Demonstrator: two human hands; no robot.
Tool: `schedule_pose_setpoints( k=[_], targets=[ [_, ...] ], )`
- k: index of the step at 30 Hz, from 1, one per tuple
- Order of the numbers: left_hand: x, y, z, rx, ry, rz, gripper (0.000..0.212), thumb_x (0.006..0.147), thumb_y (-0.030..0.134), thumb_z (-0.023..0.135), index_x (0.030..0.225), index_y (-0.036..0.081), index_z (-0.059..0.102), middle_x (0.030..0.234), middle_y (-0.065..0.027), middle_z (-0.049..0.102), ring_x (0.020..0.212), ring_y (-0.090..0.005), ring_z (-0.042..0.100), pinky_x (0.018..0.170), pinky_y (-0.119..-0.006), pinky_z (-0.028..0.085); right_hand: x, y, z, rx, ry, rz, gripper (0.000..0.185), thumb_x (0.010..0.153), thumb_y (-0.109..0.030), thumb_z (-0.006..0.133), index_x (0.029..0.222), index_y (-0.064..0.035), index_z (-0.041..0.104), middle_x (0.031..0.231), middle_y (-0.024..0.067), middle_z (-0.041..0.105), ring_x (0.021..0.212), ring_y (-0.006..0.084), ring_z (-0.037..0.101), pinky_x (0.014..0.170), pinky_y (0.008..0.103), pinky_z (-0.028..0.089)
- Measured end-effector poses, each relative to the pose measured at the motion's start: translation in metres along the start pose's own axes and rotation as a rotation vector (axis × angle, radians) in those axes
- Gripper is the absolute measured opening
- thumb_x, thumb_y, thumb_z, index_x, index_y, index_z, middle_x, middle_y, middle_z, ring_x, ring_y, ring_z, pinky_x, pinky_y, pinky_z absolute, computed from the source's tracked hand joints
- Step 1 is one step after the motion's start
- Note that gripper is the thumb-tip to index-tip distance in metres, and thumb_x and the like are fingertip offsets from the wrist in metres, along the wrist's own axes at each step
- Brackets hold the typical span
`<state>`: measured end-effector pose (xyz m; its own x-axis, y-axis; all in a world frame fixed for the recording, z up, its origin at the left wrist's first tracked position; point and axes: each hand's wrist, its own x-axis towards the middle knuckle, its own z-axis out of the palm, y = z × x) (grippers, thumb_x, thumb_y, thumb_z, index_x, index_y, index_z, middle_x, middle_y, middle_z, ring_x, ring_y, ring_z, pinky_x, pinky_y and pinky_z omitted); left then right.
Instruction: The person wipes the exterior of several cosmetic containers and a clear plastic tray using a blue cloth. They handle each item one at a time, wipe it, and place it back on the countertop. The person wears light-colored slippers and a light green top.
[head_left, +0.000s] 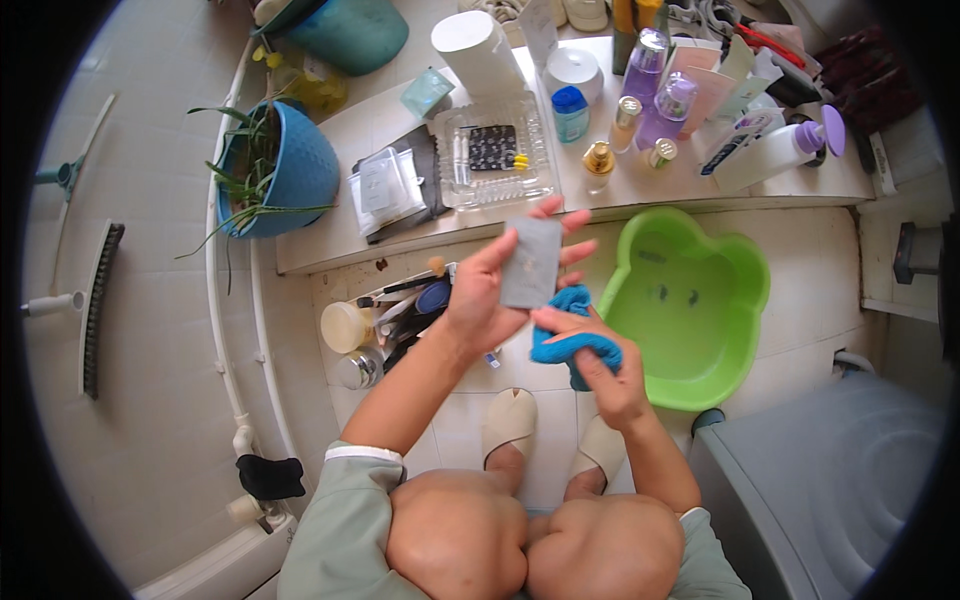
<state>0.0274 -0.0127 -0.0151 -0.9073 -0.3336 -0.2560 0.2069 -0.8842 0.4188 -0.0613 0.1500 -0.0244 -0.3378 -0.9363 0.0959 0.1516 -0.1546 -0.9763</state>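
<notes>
A flat grey packet (531, 264) with small print lies against the palm of my left hand (484, 289), its near edge tipped toward me. The thumb presses on its left edge, and the fingers spread out beyond its right side. My right hand (616, 379) grips a bunched blue cloth (576, 352) just below and to the right of the packet. Its fingertips come close to the packet's lower corner; whether they touch it I cannot tell. Both hands are above the tiled floor, in front of a low white ledge (465, 217).
A green basin (690, 315) stands on the floor at right. At left are jars (346, 327) and cosmetics. The ledge bears a clear plastic tray (491, 187), flat packets (386, 191), purple bottles (666, 109) and a blue plant pot (304, 165). A grey appliance (817, 480) is at lower right.
</notes>
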Motion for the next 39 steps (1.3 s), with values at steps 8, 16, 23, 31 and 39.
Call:
schedule_pose_setpoints(
  k=[8,16,23,31,39],
  targets=[
    [0.002,0.108,-0.087,1.233,0.766,0.379,0.066,0.08,0.019,0.043,0.14,-0.002,0.028,0.144,-0.0141,0.03,0.128,-0.0278,0.03,0.106,-0.031,0.022,-0.003,-0.006,-0.019,0.241,0.237,-0.011,0.03,0.094,-0.02,0.041,0.1,0.0013,0.061,0.124,0.0218,0.055,0.128,0.0331,0.04,0.111,0.0461,0.014],
    [0.011,0.164,-0.151,1.952,1.119,0.327,0.072,0.081,0.028,0.052,0.139,-0.005,0.026,0.145,-0.0194,0.026,0.119,-0.0383,0.029,0.106,-0.04,0.02,-0.002,-0.008,-0.022,0.276,0.319,0.011,0.031,0.095,-0.019,0.039,0.101,0.0032,0.061,0.124,0.0237,0.054,0.127,0.0341,0.04,0.11,0.0458,0.019],
    [0.015,0.146,-0.172,2.173,1.169,0.173,0.067,0.083,0.023,0.049,0.14,-0.003,0.025,0.144,-0.0183,0.03,0.119,-0.036,0.029,0.104,-0.045,0.019,-0.004,-0.01,-0.021,0.32,0.356,0.053,0.033,0.095,-0.018,0.039,0.103,0.0057,0.06,0.125,0.0225,0.053,0.122,0.0296,0.046,0.107,0.0408,0.026],
    [0.033,0.137,-0.122,2.35,0.797,0.852,0.04,0.075,0.023,0.067,0.114,0.017,0.06,0.116,-0.0052,0.056,0.114,-0.0264,0.039,0.098,-0.043,0.024,-0.004,-0.009,-0.024,0.331,0.394,0.064,0.036,0.095,-0.02,0.039,0.108,0.0075,0.058,0.125,0.0216,0.053,0.117,0.0262,0.05,0.102,0.0366,0.033],
    [0.088,0.114,-0.084,2.432,0.202,0.548,0.035,0.063,0.027,0.077,0.097,0.021,0.069,0.102,0.0009,0.061,0.108,-0.022,0.046,0.097,-0.041,0.024,-0.004,-0.011,-0.018,0.366,0.397,0.084,0.036,0.095,-0.021,0.04,0.108,0.0068,0.059,0.124,0.0205,0.054,0.107,0.0221,0.054,0.093,0.0314,0.039]
  ],
)
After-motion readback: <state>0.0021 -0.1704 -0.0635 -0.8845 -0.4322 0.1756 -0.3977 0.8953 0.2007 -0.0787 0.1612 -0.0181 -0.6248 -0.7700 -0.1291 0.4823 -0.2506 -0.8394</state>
